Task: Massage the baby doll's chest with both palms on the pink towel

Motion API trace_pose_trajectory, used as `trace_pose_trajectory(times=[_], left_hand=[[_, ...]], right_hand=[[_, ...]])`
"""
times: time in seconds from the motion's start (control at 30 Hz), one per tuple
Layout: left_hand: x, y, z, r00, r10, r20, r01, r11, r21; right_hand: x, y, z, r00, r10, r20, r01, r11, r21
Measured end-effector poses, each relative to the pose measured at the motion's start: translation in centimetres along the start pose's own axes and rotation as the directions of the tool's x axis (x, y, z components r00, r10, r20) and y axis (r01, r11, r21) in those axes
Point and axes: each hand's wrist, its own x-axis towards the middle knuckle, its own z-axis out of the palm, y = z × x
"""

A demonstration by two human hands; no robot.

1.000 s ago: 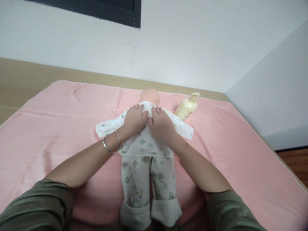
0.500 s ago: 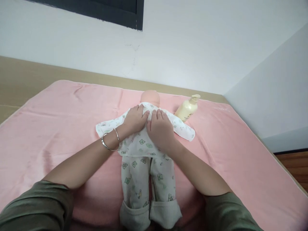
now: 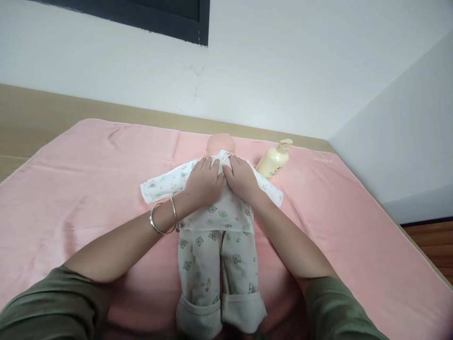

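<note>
A baby doll lies along the middle, its bald head (image 3: 221, 143) at the far end. It wears a white baby shirt (image 3: 219, 219) printed with small animals, and matching pants (image 3: 201, 259) with turned-up cuffs. My left hand (image 3: 204, 183) is closed on the shirt's front just below the collar, wrist bangles hanging behind it. My right hand (image 3: 242, 177) grips the cloth beside it, the two thumbs almost meeting. Between the hands the collar fabric is bunched and raised. Some fingertips are hidden in the cloth. Both sleeves spread outward.
A cream pump bottle (image 3: 274, 160) leans at a tilt by the doll's sleeve on the right. Underneath lies a pink blanket (image 3: 354, 236) with some creases. Behind its far edge runs a wooden ledge (image 3: 141, 111) against a white wall (image 3: 283, 61).
My left hand has shifted slightly right and toward me. My right hand has moved up and to the right. The collar cloth is now bunched higher, and the right sleeve is drawn slightly inward.
</note>
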Motion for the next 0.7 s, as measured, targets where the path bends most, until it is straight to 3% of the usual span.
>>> trace_pose_trajectory(times=[0.1, 0.2, 0.27, 0.37, 0.57, 0.7], left_hand=[[1.2, -1.5, -0.3, 0.990, 0.004, 0.140, -0.016, 0.996, 0.085], [2.4, -2.7, -0.6, 0.960, -0.201, 0.195, 0.201, 0.979, 0.020], [2.7, -2.7, -0.7, 0.941, -0.276, 0.196, 0.280, 0.960, 0.005], [2.2, -1.8, -0.6, 0.962, -0.225, 0.155, 0.215, 0.973, 0.080], [0.3, 0.4, -0.7, 0.995, -0.094, 0.030, 0.087, 0.981, 0.176], [0.9, -0.4, -0.6, 0.990, -0.091, 0.108, 0.073, 0.984, 0.162]], right_hand=[[-1.4, -1.6, -0.4, 0.999, -0.032, 0.010, 0.032, 0.997, -0.068], [-2.7, -3.1, -0.6, 0.998, -0.063, -0.024, 0.060, 0.991, -0.117], [-3.0, -3.3, -0.5, 0.996, -0.079, -0.033, 0.075, 0.990, -0.119], [-2.0, -2.3, -0.4, 0.997, -0.077, 0.005, 0.077, 0.996, -0.050], [0.8, 0.6, -0.7, 0.997, 0.028, 0.075, -0.034, 0.996, 0.078], [-0.4, -0.9, -1.0, 0.999, -0.006, 0.051, 0.009, 0.998, -0.059]])
